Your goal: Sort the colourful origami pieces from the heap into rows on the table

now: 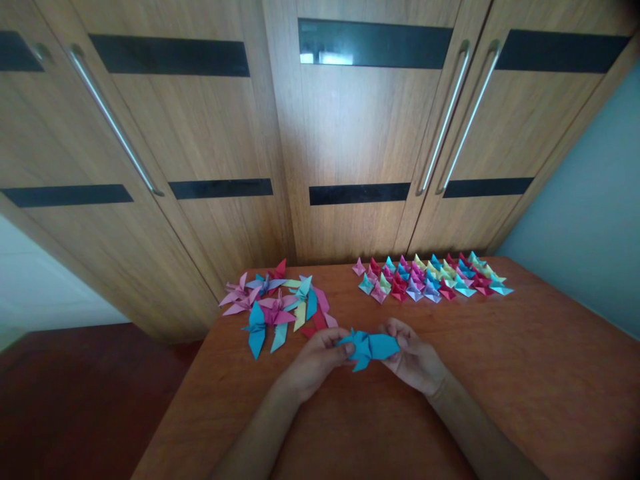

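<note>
A blue origami crane (pixel 367 348) is held between my two hands above the table. My left hand (pixel 325 357) pinches its left end with thumb and fingers. On the other side, my right hand (pixel 413 357) grips the tip of its broad right wing. The crane's wings are spread, and a pointed piece hangs down at its front. Just beyond my left hand lies a loose pile of paper cranes (pixel 277 310) in pink, red, blue, yellow and purple.
Rows of small folded paper pieces (pixel 425 279) in many colours stand at the table's back right. The wooden table (pixel 525 387) ends against a wardrobe (pixel 350 127) with long metal handles. A pale wall (pixel 585 193) is at the right; dark red floor (pixel 90 393) shows left.
</note>
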The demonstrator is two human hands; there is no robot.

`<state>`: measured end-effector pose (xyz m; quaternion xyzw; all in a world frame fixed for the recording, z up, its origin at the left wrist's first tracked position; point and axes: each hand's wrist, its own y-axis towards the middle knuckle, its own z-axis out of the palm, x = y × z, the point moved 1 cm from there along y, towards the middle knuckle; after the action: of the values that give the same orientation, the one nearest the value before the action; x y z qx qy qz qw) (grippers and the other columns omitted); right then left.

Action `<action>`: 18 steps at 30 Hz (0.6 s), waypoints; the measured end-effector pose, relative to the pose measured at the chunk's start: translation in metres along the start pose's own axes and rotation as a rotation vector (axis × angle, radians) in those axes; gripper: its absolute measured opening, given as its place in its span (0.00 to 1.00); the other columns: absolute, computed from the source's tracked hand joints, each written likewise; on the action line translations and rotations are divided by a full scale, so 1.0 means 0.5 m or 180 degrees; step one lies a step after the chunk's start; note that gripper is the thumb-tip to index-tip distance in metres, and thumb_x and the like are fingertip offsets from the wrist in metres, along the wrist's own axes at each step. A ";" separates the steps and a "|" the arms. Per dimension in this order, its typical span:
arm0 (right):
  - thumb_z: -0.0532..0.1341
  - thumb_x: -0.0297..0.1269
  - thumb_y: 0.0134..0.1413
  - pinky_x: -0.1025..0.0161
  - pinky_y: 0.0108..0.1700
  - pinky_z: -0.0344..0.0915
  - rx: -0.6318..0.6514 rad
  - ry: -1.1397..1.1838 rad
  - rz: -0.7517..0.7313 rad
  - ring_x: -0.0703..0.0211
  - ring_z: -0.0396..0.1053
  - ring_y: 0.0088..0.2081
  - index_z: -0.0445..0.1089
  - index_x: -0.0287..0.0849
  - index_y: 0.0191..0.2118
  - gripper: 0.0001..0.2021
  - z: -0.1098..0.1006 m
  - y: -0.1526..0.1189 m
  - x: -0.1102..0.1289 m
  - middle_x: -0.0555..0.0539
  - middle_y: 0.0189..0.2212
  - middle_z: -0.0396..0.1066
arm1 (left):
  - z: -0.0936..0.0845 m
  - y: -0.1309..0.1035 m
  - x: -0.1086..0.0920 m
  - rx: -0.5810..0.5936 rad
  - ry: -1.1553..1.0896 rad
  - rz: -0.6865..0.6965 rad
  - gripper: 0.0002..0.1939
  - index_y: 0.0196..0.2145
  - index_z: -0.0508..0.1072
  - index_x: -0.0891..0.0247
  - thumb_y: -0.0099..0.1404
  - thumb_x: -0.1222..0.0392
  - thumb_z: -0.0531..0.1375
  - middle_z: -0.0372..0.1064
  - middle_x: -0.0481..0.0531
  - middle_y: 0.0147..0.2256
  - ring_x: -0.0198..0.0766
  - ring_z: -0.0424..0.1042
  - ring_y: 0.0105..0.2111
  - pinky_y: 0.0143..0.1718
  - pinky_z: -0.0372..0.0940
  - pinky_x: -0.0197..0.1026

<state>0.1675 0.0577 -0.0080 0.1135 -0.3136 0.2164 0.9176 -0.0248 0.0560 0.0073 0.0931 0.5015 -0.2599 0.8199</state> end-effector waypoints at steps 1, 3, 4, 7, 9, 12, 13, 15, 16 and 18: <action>0.69 0.34 0.41 0.72 0.27 0.59 -0.0061 -0.0001 -0.0031 0.71 0.60 0.25 0.67 0.41 0.29 0.10 -0.002 0.002 0.001 0.54 0.27 0.64 | -0.001 -0.001 0.000 -0.0025 -0.0068 0.0003 0.09 0.31 0.74 0.66 0.52 0.60 0.67 0.69 0.50 0.29 0.33 0.67 0.30 0.35 0.62 0.37; 0.68 0.33 0.42 0.72 0.28 0.59 -0.0229 -0.0066 -0.0053 0.71 0.60 0.25 0.68 0.41 0.29 0.08 -0.008 0.007 0.000 0.54 0.27 0.64 | -0.005 -0.002 0.001 -0.0065 -0.0193 0.0019 0.10 0.33 0.74 0.66 0.52 0.61 0.67 0.70 0.51 0.32 0.36 0.68 0.33 0.37 0.63 0.39; 0.67 0.32 0.44 0.71 0.29 0.59 -0.0316 -0.0122 -0.0038 0.72 0.61 0.25 0.68 0.41 0.30 0.07 -0.011 0.011 -0.002 0.54 0.27 0.65 | -0.008 -0.002 0.002 -0.0079 -0.0244 0.0035 0.11 0.33 0.74 0.66 0.52 0.61 0.67 0.70 0.52 0.33 0.36 0.68 0.34 0.38 0.63 0.39; 0.66 0.31 0.45 0.72 0.28 0.59 -0.0541 -0.0252 0.0074 0.72 0.61 0.24 0.69 0.40 0.30 0.06 -0.022 0.019 -0.007 0.54 0.25 0.65 | -0.016 -0.003 0.001 -0.0071 -0.0351 0.0113 0.09 0.32 0.73 0.66 0.52 0.61 0.67 0.68 0.50 0.31 0.34 0.68 0.32 0.36 0.63 0.38; 0.67 0.32 0.44 0.72 0.28 0.59 -0.0677 -0.0235 0.0102 0.72 0.61 0.23 0.69 0.41 0.31 0.07 -0.026 0.021 -0.010 0.55 0.24 0.65 | -0.021 -0.004 0.000 -0.0061 -0.0392 0.0173 0.09 0.30 0.73 0.66 0.53 0.61 0.67 0.67 0.49 0.29 0.33 0.67 0.30 0.36 0.63 0.37; 0.68 0.33 0.43 0.71 0.28 0.59 -0.0846 -0.0147 -0.0036 0.72 0.61 0.23 0.69 0.43 0.32 0.09 -0.025 0.019 -0.007 0.55 0.25 0.66 | -0.023 -0.003 -0.002 -0.0095 -0.0353 0.0210 0.09 0.30 0.72 0.66 0.53 0.60 0.67 0.67 0.49 0.29 0.33 0.67 0.30 0.36 0.63 0.37; 0.68 0.34 0.43 0.71 0.28 0.59 -0.0892 -0.0135 -0.0099 0.72 0.60 0.23 0.69 0.43 0.32 0.09 -0.024 0.019 -0.005 0.55 0.25 0.66 | -0.024 -0.003 -0.003 -0.0111 -0.0295 0.0202 0.09 0.30 0.72 0.66 0.53 0.60 0.66 0.67 0.49 0.29 0.33 0.67 0.30 0.36 0.63 0.37; 0.68 0.34 0.43 0.71 0.28 0.59 -0.0976 -0.0195 -0.0184 0.72 0.59 0.22 0.69 0.43 0.33 0.09 -0.023 0.019 0.000 0.56 0.24 0.65 | -0.023 -0.001 -0.002 -0.0160 -0.0069 0.0144 0.09 0.30 0.72 0.66 0.54 0.59 0.66 0.68 0.50 0.29 0.33 0.67 0.30 0.35 0.62 0.36; 0.68 0.35 0.43 0.71 0.28 0.58 -0.1019 -0.0275 -0.0207 0.72 0.58 0.22 0.69 0.43 0.32 0.09 -0.024 0.020 0.003 0.56 0.23 0.64 | -0.023 0.001 -0.002 -0.0217 0.0099 0.0101 0.09 0.31 0.71 0.66 0.55 0.58 0.65 0.68 0.50 0.29 0.33 0.67 0.30 0.34 0.62 0.35; 0.67 0.37 0.44 0.71 0.26 0.56 -0.1132 -0.0547 -0.0279 0.71 0.57 0.22 0.69 0.42 0.32 0.08 -0.028 0.022 0.009 0.55 0.21 0.61 | -0.024 0.005 -0.001 -0.0423 0.0482 0.0031 0.10 0.31 0.71 0.66 0.56 0.56 0.64 0.68 0.50 0.28 0.32 0.67 0.29 0.31 0.60 0.33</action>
<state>0.1729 0.0735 -0.0155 -0.0187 -0.4188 0.1071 0.9016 -0.0332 0.0633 0.0019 0.0603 0.5777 -0.2142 0.7853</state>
